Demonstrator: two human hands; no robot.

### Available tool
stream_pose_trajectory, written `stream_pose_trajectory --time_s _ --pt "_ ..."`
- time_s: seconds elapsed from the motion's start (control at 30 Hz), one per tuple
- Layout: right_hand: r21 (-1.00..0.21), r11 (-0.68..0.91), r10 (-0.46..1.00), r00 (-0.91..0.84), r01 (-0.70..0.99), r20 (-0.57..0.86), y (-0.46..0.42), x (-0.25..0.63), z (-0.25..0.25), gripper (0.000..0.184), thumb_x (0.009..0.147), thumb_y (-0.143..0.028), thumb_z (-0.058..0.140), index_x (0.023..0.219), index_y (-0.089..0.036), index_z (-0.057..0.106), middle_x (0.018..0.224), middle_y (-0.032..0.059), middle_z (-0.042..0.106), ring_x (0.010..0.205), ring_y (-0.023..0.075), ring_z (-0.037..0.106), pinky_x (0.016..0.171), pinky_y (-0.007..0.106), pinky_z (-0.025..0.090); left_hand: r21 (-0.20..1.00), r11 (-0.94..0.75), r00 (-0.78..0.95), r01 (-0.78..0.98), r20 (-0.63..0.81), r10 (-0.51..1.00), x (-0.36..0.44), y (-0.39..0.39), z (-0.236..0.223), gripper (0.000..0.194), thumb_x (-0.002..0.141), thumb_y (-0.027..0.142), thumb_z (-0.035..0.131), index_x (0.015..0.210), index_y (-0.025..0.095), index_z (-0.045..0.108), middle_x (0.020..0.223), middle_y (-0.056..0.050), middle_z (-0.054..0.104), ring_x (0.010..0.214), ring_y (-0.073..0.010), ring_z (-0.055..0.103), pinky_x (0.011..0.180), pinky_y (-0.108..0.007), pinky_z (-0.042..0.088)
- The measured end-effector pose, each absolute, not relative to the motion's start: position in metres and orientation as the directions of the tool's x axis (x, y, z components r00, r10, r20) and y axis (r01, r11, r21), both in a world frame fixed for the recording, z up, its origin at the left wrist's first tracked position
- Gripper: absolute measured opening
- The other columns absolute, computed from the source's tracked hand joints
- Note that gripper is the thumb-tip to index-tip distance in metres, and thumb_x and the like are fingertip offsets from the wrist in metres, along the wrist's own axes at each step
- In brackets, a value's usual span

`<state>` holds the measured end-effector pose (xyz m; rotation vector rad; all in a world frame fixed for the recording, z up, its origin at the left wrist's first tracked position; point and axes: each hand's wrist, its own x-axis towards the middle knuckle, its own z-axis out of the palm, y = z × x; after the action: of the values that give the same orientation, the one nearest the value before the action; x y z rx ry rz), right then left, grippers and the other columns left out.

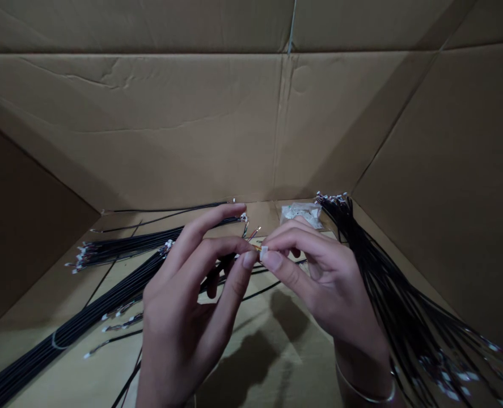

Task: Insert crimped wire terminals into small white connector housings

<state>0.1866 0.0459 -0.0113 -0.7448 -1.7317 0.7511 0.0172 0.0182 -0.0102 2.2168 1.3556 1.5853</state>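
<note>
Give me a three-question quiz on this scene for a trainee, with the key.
1. What small part sits between the fingertips of the left hand and the right hand?
A) A white connector with thin wires
B) A steel screw
C) A rubber washer

2. True or false: the bangle is on the left wrist.

3. Fill in the blank: the box around the black cable bundles is made of ____.

Key: 1. A; 2. False, it is on the right wrist; 3. cardboard.
</note>
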Motion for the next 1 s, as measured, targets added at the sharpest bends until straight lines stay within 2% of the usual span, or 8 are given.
stream_pose_trajectory --time_s 0.13,0.3,0.47,0.57,0.7,0.9,1.0 --pt "-0.754 0.638 0.764 -0.252 0.159 0.594 0.0454 0.1845 -0.0108 0.017 0.099 -0.007 0.067 0.085 -0.018 0.067 0.083 -0.0031 0.066 0.082 0.0124 0.060 0.080 0.031 0.045 0.528 -0.612 0.075 0.589 0.718 0.692 0.0160 0.0195 -0.0115 0.013 0.099 0.013 0.064 0.096 0.025 0.069 0.130 0.003 0.070 0.125 -0.0136 0.067 0.084 -0.016 0.058" --pt "-0.698 0.686 0.727 -0.241 0.205 0.643 0.0447 0.1824 -0.0111 0.014 0.098 -0.005 0.067 0.090 -0.017 0.068 0.088 -0.0010 0.069 0.087 0.0133 0.060 0.083 0.031 0.045 0.516 -0.615 0.078 0.596 0.725 0.684 0.0143 0.0216 -0.0094 0.013 0.099 0.013 0.064 0.097 0.025 0.070 0.130 0.002 0.071 0.120 -0.0138 0.069 0.076 -0.017 0.059" --pt "-0.814 0.576 0.796 -0.274 0.073 0.539 0.0454 0.1872 -0.0116 0.017 0.100 -0.012 0.067 0.085 -0.021 0.067 0.084 -0.0041 0.067 0.084 0.0132 0.060 0.078 0.031 0.045 0.412 -0.623 0.110 0.665 0.771 0.627 0.0122 0.0192 -0.0089 0.014 0.095 0.012 0.067 0.097 0.024 0.072 0.133 0.000 0.072 0.115 -0.0200 0.074 0.061 -0.023 0.058" --pt "-0.819 0.570 0.799 -0.273 0.064 0.536 0.0447 0.1888 -0.0116 0.017 0.100 -0.013 0.066 0.085 -0.021 0.067 0.084 -0.0033 0.066 0.084 0.0142 0.060 0.079 0.033 0.045 0.366 -0.622 0.119 0.693 0.792 0.599 0.0135 0.0193 -0.0115 0.011 0.096 0.015 0.066 0.097 0.025 0.071 0.134 -0.001 0.072 0.111 -0.0218 0.075 0.059 -0.027 0.058" --pt "-0.763 0.631 0.768 -0.260 0.142 0.586 0.0442 0.1870 -0.0115 0.017 0.100 -0.009 0.064 0.087 -0.020 0.067 0.085 -0.0026 0.067 0.084 0.0143 0.059 0.083 0.034 0.044 0.368 -0.636 0.123 0.678 0.796 0.592 0.0148 0.0211 -0.0129 0.013 0.096 0.013 0.065 0.097 0.025 0.071 0.131 -0.001 0.073 0.110 -0.0214 0.075 0.059 -0.027 0.059" --pt "-0.685 0.716 0.692 -0.272 0.135 0.669 0.0461 0.1902 -0.0127 0.016 0.099 -0.008 0.067 0.091 -0.021 0.068 0.089 -0.0019 0.072 0.087 0.0155 0.062 0.084 0.035 0.045 0.411 -0.659 0.118 0.630 0.788 0.604 0.0111 0.0237 -0.0096 0.018 0.093 0.008 0.069 0.097 0.025 0.071 0.128 0.001 0.075 0.119 -0.0207 0.073 0.063 -0.022 0.060" --pt "-0.720 0.688 0.720 -0.215 0.094 0.660 0.0454 0.1918 -0.0139 0.013 0.102 -0.014 0.065 0.098 -0.024 0.072 0.096 -0.0020 0.076 0.092 0.0162 0.066 0.086 0.035 0.047 0.419 -0.676 0.117 0.606 0.794 0.597 0.0114 0.0237 -0.0094 0.018 0.093 0.007 0.069 0.096 0.025 0.072 0.130 0.000 0.075 0.119 -0.0227 0.074 0.060 -0.022 0.061"
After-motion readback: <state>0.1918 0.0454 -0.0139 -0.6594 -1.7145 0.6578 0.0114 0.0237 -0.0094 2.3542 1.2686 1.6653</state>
